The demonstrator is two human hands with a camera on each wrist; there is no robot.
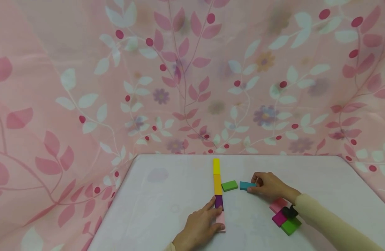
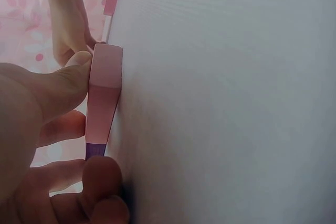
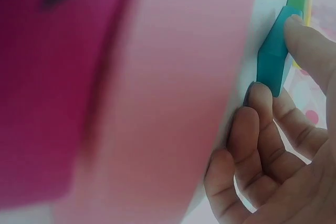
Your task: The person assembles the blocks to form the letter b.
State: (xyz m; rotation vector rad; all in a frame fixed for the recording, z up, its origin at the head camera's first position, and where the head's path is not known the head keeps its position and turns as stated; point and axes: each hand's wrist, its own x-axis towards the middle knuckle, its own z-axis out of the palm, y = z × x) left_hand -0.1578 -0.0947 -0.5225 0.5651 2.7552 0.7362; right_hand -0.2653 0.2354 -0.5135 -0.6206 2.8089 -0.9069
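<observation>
A line of blocks runs down the white table: yellow (image 1: 216,166), orange (image 1: 217,184), purple (image 1: 219,201) and pale pink (image 1: 220,217). My left hand (image 1: 197,226) rests along the lower part, its fingers touching the purple block and its thumb on the pink block (image 2: 104,93). A green block (image 1: 229,185) lies flat, slightly angled, just right of the orange one. My right hand (image 1: 271,184) pinches a teal block (image 1: 247,185) between thumb and fingers. That teal block (image 3: 273,53) is low at the table surface, a small gap from the green one.
Under my right forearm lie more blocks: pink (image 1: 278,205), magenta (image 1: 279,218) and green (image 1: 291,226). A black wrist-worn device (image 1: 289,211) hangs over them. A pink floral cloth (image 1: 192,76) rises behind the white table (image 1: 155,202).
</observation>
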